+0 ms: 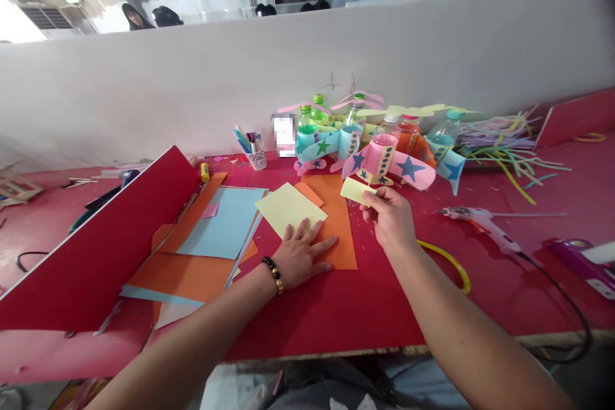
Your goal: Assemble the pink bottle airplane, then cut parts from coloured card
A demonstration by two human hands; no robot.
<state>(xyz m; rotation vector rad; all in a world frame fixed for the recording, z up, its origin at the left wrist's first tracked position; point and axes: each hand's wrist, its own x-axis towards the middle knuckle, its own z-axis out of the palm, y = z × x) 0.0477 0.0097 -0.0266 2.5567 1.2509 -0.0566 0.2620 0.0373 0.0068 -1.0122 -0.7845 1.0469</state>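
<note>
My left hand (pixel 303 252) lies flat with fingers spread on a pale yellow sheet of paper (pixel 289 206) and an orange sheet (pixel 342 230) partly under it. A beaded bracelet (pixel 273 275) circles that wrist. Raised above the table's right side of these sheets, my right hand (pixel 391 218) pinches a small pale yellow paper piece (pixel 354 191) between thumb and fingers. Just behind it stand bottles dressed with paper wings and propellers, among them a pink one (pixel 383 150) with blue stars.
Blue paper (pixel 225 224) and more orange sheets lie at left beside a leaning red board (pixel 110 243). A pen cup (pixel 257 158) stands at the back. On the right are a hot glue gun (pixel 480 224) with its cord, a yellow strip (pixel 454 262) and a purple power strip (pixel 583 266).
</note>
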